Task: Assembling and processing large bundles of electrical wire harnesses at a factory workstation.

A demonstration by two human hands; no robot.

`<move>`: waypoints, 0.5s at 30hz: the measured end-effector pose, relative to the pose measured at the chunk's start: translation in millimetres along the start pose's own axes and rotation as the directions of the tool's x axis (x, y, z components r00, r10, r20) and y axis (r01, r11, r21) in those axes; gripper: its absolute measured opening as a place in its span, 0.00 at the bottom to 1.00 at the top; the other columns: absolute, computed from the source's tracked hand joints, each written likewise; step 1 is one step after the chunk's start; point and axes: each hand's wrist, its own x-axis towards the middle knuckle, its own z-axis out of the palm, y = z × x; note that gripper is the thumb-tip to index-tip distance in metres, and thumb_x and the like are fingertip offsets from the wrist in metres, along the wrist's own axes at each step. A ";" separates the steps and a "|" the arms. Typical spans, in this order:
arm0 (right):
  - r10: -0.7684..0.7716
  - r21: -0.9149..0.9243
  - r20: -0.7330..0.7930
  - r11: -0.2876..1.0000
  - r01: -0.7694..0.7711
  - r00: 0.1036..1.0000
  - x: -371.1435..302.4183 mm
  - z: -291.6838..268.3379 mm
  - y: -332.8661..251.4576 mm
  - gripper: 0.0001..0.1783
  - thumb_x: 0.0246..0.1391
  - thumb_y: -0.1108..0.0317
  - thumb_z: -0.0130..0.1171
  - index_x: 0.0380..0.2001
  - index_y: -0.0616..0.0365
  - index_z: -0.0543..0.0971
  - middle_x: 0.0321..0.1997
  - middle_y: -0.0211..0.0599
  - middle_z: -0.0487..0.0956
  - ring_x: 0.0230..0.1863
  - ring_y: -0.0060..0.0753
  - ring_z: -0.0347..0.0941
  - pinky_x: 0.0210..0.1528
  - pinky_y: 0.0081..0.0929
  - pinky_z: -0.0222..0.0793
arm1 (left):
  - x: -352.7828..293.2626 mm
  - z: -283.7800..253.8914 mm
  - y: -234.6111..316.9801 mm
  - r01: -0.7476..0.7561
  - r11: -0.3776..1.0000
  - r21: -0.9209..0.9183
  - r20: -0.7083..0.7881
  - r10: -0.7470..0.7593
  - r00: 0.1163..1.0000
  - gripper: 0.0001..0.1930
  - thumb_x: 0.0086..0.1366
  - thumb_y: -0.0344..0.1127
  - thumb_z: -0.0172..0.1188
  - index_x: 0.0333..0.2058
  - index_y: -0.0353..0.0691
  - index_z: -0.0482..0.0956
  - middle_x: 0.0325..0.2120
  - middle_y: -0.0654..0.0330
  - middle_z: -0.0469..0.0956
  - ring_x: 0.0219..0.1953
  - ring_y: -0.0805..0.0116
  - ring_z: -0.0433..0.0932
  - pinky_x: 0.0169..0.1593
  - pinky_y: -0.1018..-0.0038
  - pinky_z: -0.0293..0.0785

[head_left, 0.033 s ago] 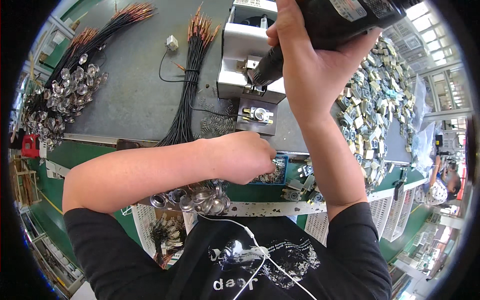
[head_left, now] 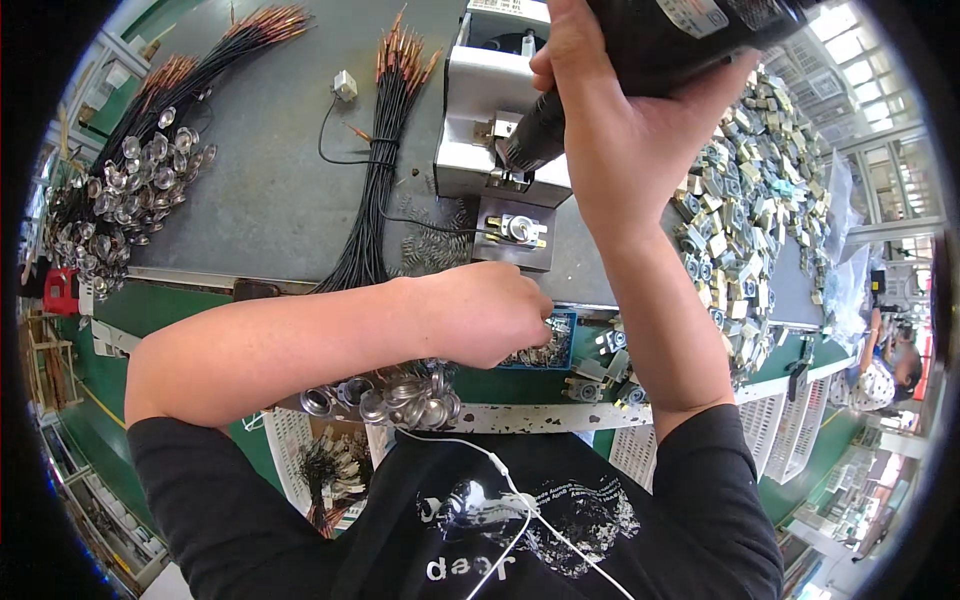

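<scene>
My right hand [head_left: 630, 140] is wrapped round a black electric screwdriver [head_left: 655, 45]. The screwdriver's nose points down and left, against the front slot of a silver box-shaped machine [head_left: 462, 110]. My left hand [head_left: 492, 312] has its fingers curled down at a blue tray [head_left: 571, 342] of small metal pieces; its fingertips are mostly hidden, so anything pinched there does not show. Just beyond it, a metal block [head_left: 540, 257] bears a white fitting with brass-coloured terminals [head_left: 518, 230]. A black wire runs from this fitting to a wire bundle [head_left: 372, 205].
Small springs [head_left: 435, 240] lie beside the bundle. A large heap of pale connector bodies [head_left: 745, 200] covers the right side. Shiny metal cups [head_left: 150, 180] lie at far left, more [head_left: 410, 398] by my left forearm. White baskets [head_left: 290, 450] stand below; a person [head_left: 880, 375] is at far right.
</scene>
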 end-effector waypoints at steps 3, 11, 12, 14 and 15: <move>0.254 -0.132 0.223 0.964 -0.229 0.941 13.4 -5.6 -8.6 0.28 0.51 0.81 0.66 0.52 0.62 0.64 0.37 0.38 0.79 0.34 0.26 0.77 0.34 0.25 0.76 | -6.3 -10.7 3.1 0.019 1.000 0.000 -0.008 -0.019 1.000 0.08 0.57 0.30 0.58 0.35 0.42 0.84 0.29 0.56 0.78 0.38 0.55 0.79 0.43 0.60 0.76; 0.135 0.107 0.277 0.980 -0.170 0.951 26.2 0.4 3.7 0.34 0.52 0.80 0.63 0.59 0.60 0.60 0.41 0.37 0.80 0.41 0.28 0.79 0.46 0.28 0.77 | -24.7 -46.9 3.7 0.244 0.968 0.059 -0.258 -0.221 0.941 0.08 0.53 0.29 0.59 0.33 0.38 0.79 0.27 0.54 0.80 0.37 0.52 0.81 0.42 0.58 0.78; 0.211 -0.048 0.325 0.977 -0.207 0.922 25.1 -3.5 -0.3 0.34 0.52 0.81 0.63 0.60 0.60 0.59 0.39 0.37 0.79 0.42 0.27 0.79 0.45 0.27 0.77 | -28.5 -52.6 -4.2 0.296 0.952 0.074 -0.324 -0.258 0.910 0.07 0.53 0.29 0.58 0.33 0.37 0.79 0.28 0.55 0.80 0.36 0.53 0.81 0.42 0.60 0.77; 0.209 -0.024 0.319 0.977 -0.213 0.924 18.1 -3.0 -7.7 0.34 0.52 0.81 0.63 0.59 0.60 0.59 0.39 0.36 0.78 0.41 0.27 0.78 0.44 0.26 0.77 | -37.9 -51.0 -16.0 0.349 0.935 0.060 -0.480 -0.280 0.832 0.04 0.57 0.30 0.59 0.31 0.39 0.79 0.28 0.58 0.80 0.36 0.56 0.80 0.41 0.63 0.74; 0.199 0.003 0.321 0.977 -0.211 0.926 14.2 -3.7 -10.8 0.33 0.52 0.82 0.63 0.59 0.60 0.59 0.38 0.36 0.78 0.41 0.27 0.78 0.43 0.25 0.77 | -40.1 -48.6 -18.3 0.395 0.918 0.037 -0.491 -0.327 0.808 0.03 0.58 0.30 0.59 0.31 0.40 0.78 0.27 0.59 0.80 0.36 0.57 0.80 0.41 0.63 0.73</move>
